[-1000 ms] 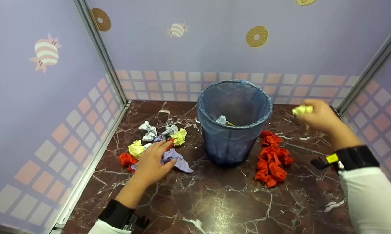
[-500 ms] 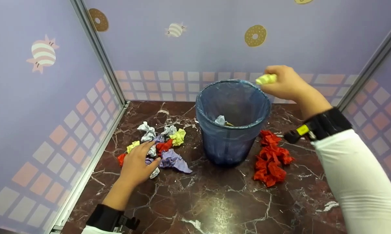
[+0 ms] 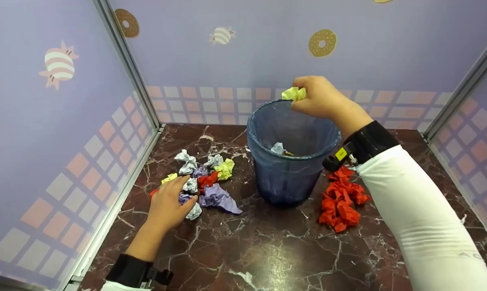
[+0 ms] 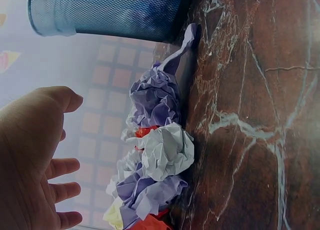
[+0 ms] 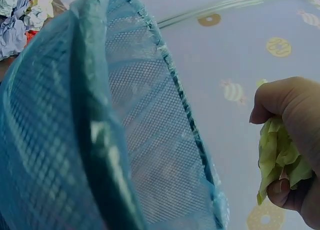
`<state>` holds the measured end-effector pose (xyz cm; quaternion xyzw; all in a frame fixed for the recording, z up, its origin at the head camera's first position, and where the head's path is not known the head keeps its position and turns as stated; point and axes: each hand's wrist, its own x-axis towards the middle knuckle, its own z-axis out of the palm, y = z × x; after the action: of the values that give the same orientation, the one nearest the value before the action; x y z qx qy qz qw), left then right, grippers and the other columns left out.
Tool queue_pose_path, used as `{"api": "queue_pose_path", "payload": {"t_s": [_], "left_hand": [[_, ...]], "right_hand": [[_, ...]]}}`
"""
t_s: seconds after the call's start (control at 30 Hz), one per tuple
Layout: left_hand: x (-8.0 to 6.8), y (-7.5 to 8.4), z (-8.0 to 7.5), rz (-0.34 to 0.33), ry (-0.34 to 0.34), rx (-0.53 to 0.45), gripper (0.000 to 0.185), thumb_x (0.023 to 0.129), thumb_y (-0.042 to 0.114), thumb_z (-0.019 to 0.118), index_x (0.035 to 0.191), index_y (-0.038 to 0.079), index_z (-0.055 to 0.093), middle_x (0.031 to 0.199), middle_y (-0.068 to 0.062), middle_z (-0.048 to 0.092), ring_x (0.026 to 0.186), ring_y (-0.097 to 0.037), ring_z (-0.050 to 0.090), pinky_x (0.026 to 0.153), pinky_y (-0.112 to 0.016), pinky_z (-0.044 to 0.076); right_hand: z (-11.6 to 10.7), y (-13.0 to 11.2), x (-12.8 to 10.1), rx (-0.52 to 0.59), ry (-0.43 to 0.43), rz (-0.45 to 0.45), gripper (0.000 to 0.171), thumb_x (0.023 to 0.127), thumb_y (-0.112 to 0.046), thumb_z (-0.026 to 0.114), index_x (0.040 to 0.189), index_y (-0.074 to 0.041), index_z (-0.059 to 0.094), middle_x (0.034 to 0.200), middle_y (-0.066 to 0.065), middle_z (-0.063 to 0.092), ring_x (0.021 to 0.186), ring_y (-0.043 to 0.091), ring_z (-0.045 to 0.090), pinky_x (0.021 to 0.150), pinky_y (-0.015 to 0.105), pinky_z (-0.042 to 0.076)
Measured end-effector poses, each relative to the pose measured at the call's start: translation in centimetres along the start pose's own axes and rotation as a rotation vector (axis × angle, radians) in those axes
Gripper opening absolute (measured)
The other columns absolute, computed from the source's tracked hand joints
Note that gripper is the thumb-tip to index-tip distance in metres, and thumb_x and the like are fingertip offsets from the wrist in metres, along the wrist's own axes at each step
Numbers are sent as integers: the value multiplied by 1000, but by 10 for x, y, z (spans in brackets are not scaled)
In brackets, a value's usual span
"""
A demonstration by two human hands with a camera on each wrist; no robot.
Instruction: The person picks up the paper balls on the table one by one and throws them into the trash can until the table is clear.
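Directly beneath the right hand [image 3: 322, 99] stands the blue mesh wastebasket lined with a blue plastic bag [image 3: 293, 151], the biggest thing on the dark red marble tabletop [image 3: 267, 250]. The hand's fingers are clenched around a crumpled yellow-green paper ball [image 3: 294, 93], which hangs over the far rim of the basket, not yet let go; the right wrist view shows the paper [image 5: 280, 157] pinched between thumb and fingers, just past the mesh rim [image 5: 190, 120].

Below and to the right of that grip, beside the basket's foot, lies a heap of crumpled red paper [image 3: 340, 198]. On the basket's other side, under the left hand [image 3: 168, 204], sits a mixed pile of crumpled lilac, white, yellow and red paper [image 3: 205, 186]. The left hand's fingers are spread and relaxed, its fingertips at the near edge of the pile, gripping nothing.

Inside the basket only a pale scrap or two [image 3: 278, 148] shows, so I judge the clearing barely begun: one ball about to drop, both heaps left.
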<state>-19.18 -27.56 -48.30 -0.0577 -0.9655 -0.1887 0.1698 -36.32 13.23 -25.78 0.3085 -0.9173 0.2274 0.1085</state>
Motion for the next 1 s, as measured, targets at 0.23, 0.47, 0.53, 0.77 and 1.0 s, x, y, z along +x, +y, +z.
{"api": "queue_pose_path", "payload": {"t_s": [0.23,0.47,0.53,0.77,1.0], "left_hand": [[0,1,0,-4,-13,7,66,85,47,67,143,21,49,143,-6,51,130,-33,45,97,-67,37],[-1,1,0,-8,-9,1,65,84,45,68,142,21,50,142,-7,51,130,-33,46,95,-68,37],[-1,1,0,-7,-8,0,65,84,45,68,142,22,50,142,-7,52,130,-33,46,95,-67,37],[-3,2,1,5,-3,-2,65,83,44,70,142,22,50,141,-7,53,128,-32,48,96,-65,39],[-4,20,4,46,-26,-3,66,83,43,70,143,23,49,140,-12,53,127,-34,48,99,-64,37]], "right_hand": [[6,3,4,-1,24,5,16,73,-15,67,85,-9,58,77,3,53,68,21,46,60,32,38],[12,1,6,42,-60,11,39,78,-31,74,107,-10,59,106,11,58,94,27,54,80,40,45],[13,1,6,38,-119,15,57,78,-42,76,123,-14,56,123,14,55,112,31,52,94,47,43],[11,7,1,-6,-180,3,75,79,-53,73,140,-18,47,140,14,48,131,35,42,105,54,35],[-8,29,-10,-73,-168,13,69,83,-51,70,138,-15,49,140,18,48,130,39,42,106,57,33]]}}
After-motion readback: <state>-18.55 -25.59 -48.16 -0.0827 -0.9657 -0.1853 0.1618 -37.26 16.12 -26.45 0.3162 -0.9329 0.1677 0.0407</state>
